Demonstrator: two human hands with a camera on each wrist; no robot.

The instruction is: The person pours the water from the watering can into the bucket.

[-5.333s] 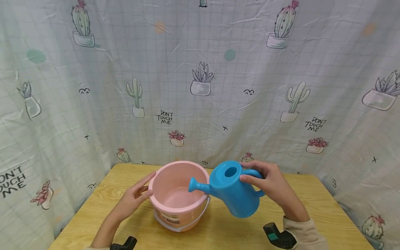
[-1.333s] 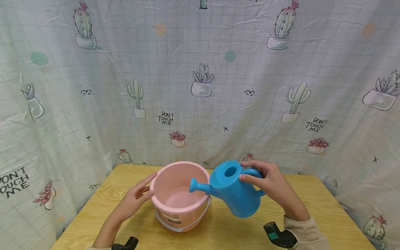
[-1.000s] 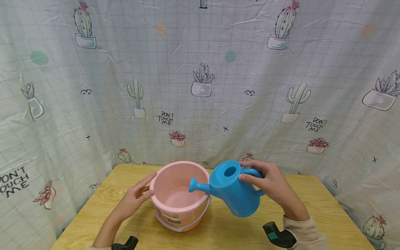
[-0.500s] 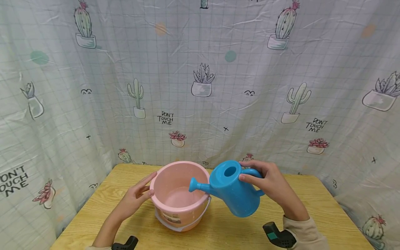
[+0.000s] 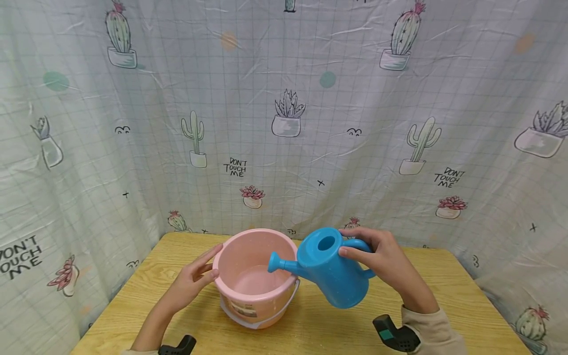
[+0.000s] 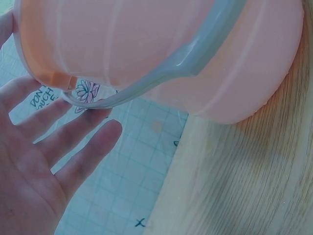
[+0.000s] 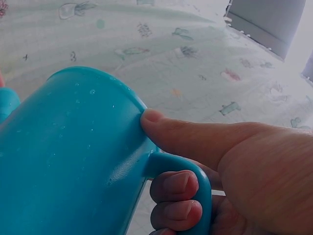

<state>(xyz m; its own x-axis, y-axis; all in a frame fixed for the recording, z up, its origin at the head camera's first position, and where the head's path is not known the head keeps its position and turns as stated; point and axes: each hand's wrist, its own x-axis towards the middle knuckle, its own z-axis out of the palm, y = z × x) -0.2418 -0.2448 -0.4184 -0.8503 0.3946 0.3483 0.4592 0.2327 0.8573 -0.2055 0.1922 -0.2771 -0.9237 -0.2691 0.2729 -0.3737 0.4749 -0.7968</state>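
In the head view a pink bucket [image 5: 248, 297] stands upright on the wooden table, its pale bail handle [image 5: 254, 325] hanging down in front. My left hand [image 5: 190, 283] touches the bucket's left rim with thumb and fingertips; the left wrist view shows its fingers [image 6: 80, 159] spread and fairly straight beside the wall. My right hand [image 5: 382, 254] grips the handle of a blue watering can [image 5: 339, 278], thumb pressed near its top edge. The can tilts left, with its spout [image 5: 277, 263] over the bucket's opening. Droplets dot the can [image 7: 73, 147]. Whether water flows, I cannot tell.
The wooden table [image 5: 399, 320] extends around the bucket and under the can. Behind it and at both sides hangs a cactus-print curtain [image 5: 284, 162]. Black wrist devices [image 5: 396, 335] sit on both forearms.
Almost nothing differs. Both hands, the bucket and the tilted watering can keep their places; the view has shifted only slightly since the oldest frame.
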